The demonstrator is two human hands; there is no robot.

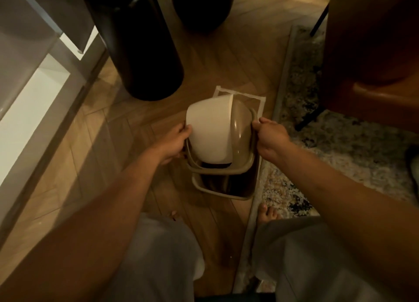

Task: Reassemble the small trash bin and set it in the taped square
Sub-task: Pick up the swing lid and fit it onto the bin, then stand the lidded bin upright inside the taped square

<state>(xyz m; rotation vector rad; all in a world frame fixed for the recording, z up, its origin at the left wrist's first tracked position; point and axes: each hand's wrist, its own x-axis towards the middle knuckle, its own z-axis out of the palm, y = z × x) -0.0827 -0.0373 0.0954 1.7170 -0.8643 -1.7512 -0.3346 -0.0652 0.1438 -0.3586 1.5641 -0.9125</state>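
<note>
My left hand [174, 140] and right hand [271, 138] each have fingers clamped on opposite sides of the lid frame [217, 169], whose white swing flap [210, 129] is tilted up. The bin body [226, 188] stands beneath on the floor [145, 111]. The taped square [254, 99] shows at 12 o'clock, partly hidden.

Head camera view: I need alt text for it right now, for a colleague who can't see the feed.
Both hands hold a swing-top bin lid by its beige frame, left hand and right hand on opposite sides, above the open bin body on the wooden floor. A taped square shows just beyond the lid, beside a patterned rug.
</note>
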